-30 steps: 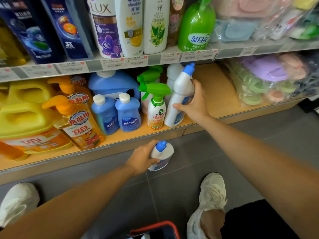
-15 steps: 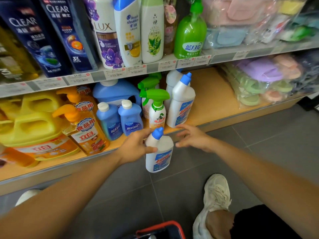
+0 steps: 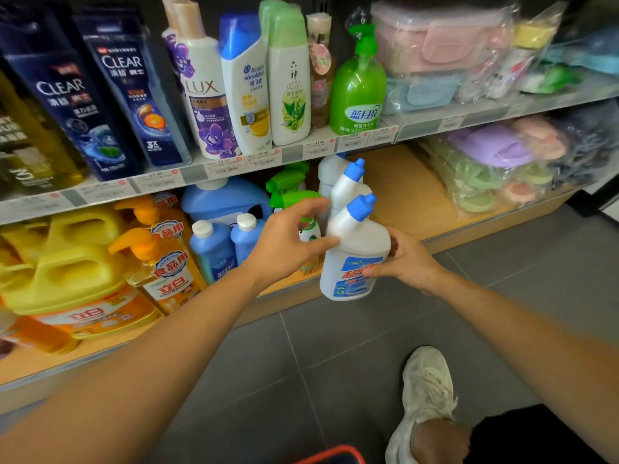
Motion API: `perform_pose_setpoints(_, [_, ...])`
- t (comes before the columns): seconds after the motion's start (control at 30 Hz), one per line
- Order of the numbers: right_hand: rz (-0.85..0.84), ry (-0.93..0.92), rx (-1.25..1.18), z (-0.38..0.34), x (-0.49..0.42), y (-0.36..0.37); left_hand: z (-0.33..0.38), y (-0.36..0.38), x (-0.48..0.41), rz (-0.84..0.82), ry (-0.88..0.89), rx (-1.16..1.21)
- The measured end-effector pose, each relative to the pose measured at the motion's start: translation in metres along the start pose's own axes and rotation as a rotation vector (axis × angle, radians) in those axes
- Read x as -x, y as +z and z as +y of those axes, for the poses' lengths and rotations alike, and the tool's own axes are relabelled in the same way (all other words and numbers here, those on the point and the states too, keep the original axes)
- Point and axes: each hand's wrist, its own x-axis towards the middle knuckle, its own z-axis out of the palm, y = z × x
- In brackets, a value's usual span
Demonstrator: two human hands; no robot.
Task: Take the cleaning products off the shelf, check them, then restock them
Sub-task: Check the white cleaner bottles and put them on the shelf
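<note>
Jugs (image 3: 63,262) of yellow detergent far left on the lower shelf (image 3: 405,195), then small blue bottles (image 3: 214,249), then green trigger sprays (image 3: 294,195). Next, left hand (image 3: 288,242), fingers spread and loose, closed on nothing; thumb right at the shoulder of the toilet cleaner bottle (image 3: 355,262), touching or barely apart, impossible to tell which. Held just right of that hand, out in front of the shelf lip and clear above the floor tiles (image 3: 335,363). Upright, long axis near vertical, base down, bent blue-capped neck (image 3: 361,205) leaning up and to the right. On its right side, right hand (image 3: 408,266), wrapped round the body with thumb across the label; by the look of it, carrying the whole weight. Directly behind, a twin bottle (image 3: 345,185) standing on the shelf, to the right of that a bare stretch of wooden board, then bagged slippers (image 3: 485,152). Likely next, once checked: forward and slightly right into that bare stretch, kept upright. Best done by the right hand, nearer the gap and gripping, with the left free to steady the neck.
</note>
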Motion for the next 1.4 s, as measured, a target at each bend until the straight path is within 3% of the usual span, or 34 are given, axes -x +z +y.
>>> perform_pose_setpoints(0.07, [0.053, -0.005, 0.003, -0.002, -0.006, -0.015, -0.006, -0.004, -0.009, 0.126, 0.136, -0.308])
perform_pose_setpoints(0.27, [0.132, -0.010, 0.066, 0.000, -0.037, -0.040, -0.040, -0.003, -0.018, 0.040, 0.162, -0.707])
perform_pose_setpoints(0.43, [0.075, 0.020, 0.083, 0.000, -0.062, -0.045, -0.054, -0.001, -0.019, 0.134, 0.243, -0.727])
perform_pose_setpoints(0.83, [0.143, 0.087, 0.011, 0.007, -0.097, -0.016, -0.060, 0.006, -0.019, 0.180, 0.235, -0.634])
perform_pose_setpoints(0.93, [0.234, 0.103, 0.019, 0.016, -0.091, -0.006, -0.060, 0.007, -0.018, 0.197, 0.227, -0.606])
perform_pose_setpoints(1.03, [0.457, 0.121, 0.120, 0.024, -0.079, 0.012, -0.058, 0.009, -0.016, 0.213, 0.218, -0.582])
perform_pose_setpoints(1.1, [0.497, 0.123, 0.057, 0.030, -0.075, 0.025, -0.057, 0.010, -0.017, 0.225, 0.209, -0.568])
perform_pose_setpoints(1.23, [0.327, 0.194, -0.011, 0.020, -0.085, 0.020, -0.057, 0.007, -0.016, 0.191, 0.202, -0.568])
perform_pose_setpoints(1.4, [0.198, 0.278, 0.143, 0.006, -0.083, 0.005, -0.053, -0.007, -0.013, 0.016, 0.168, -0.628])
